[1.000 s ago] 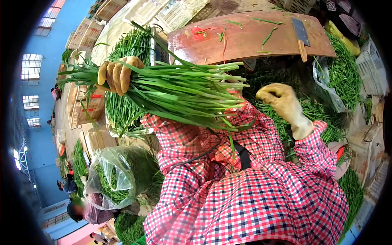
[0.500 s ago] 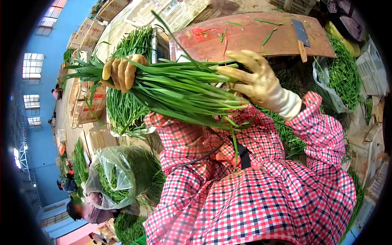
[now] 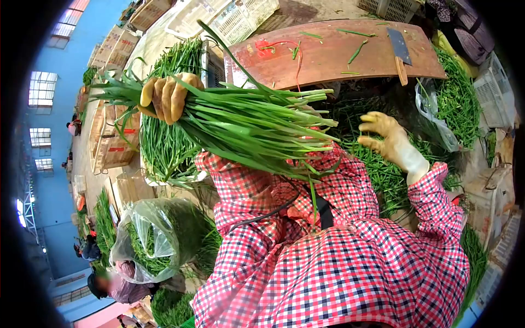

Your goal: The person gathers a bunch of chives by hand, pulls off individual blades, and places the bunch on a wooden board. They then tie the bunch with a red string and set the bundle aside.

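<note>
My left hand, in a stained yellow glove, is wrapped round a bunch of long green stalks near its leafy end. The pale cut ends point right, towards my right hand. That hand, gloved too, is apart from the bunch with its fingers spread and curved, and nothing shows between them. Below it lies a heap of loose green stalks. Beyond the bunch is a wooden board with a few green scraps, a red string and a knife on it.
A crate of green stalks stands beyond my left arm. Lower left are a clear plastic bag of greens and a person in a dark cap. White plastic crates stand past the board, and another person is at the upper right.
My right hand went to the cut ends of the bunch, then drew back to the right with its fingers spread. My left hand kept its hold and shifted slightly right.
</note>
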Tool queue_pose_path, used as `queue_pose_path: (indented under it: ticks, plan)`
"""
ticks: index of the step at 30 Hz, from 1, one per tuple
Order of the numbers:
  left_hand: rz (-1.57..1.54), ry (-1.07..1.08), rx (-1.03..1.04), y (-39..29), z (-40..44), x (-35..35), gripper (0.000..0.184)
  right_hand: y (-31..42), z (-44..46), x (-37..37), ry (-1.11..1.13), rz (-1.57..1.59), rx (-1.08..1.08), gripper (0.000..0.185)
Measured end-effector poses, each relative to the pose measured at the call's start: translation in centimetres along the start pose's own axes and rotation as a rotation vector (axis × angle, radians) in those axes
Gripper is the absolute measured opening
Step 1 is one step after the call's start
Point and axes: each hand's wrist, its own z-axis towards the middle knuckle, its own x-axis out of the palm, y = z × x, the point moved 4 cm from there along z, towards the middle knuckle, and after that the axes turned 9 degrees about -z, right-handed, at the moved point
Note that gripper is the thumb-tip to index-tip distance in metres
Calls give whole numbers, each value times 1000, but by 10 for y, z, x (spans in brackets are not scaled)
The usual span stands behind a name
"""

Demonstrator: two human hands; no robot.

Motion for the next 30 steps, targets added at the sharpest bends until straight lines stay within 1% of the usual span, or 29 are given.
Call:
queue_pose_path:
  ticks: [1,2,3,5,7,8,9,11,14,17,19,20,21,23,24,25,27,29,30]
  plan:
    - [0,-13,13,5,0,4,21,12,5,-18,-60,350,-11,47]
    - [-55,6,14,6,1,5,20,21,16,-24,-26,467,-156,51]
    - [-111,26,16,7,2,6,19,32,24,-27,11,570,-148,49]
    - [-91,46,91,12,1,9,17,59,38,-29,92,771,-138,46]
    - [-87,49,54,9,-1,9,18,81,44,-19,126,1167,-171,51]
    - [-79,38,63,9,-2,10,18,82,49,-8,143,1153,-174,43]
    - [-72,25,73,10,-4,9,18,83,46,-8,2,1015,-230,33]
    - [-66,-3,83,9,-10,7,19,86,39,-14,-149,923,-198,22]
    - [-60,-13,48,6,-13,0,22,71,25,-6,-21,1001,27,17]
    - [24,-31,133,-7,-17,1,19,26,2,6,-32,954,195,18]
    - [-11,-11,153,-11,-15,6,17,-10,-5,17,27,764,453,18]
    - [-83,11,137,-5,-11,7,16,-22,-8,18,123,648,504,16]
    - [-155,32,122,-2,-9,8,15,-17,-7,13,62,716,264,19]
    - [-112,42,94,-1,-8,13,13,7,3,-15,41,731,57,25]
    - [-102,54,74,0,-8,14,13,18,12,-27,117,750,41,30]
    - [-93,65,55,1,-7,14,13,28,20,-39,168,772,-68,33]
    - [-73,88,10,6,-5,16,14,45,36,-45,236,567,-185,40]
    - [-92,120,-20,19,-3,22,16,66,47,-45,258,154,-279,44]
    - [-61,97,-29,26,-2,26,19,77,53,-42,317,327,-195,48]
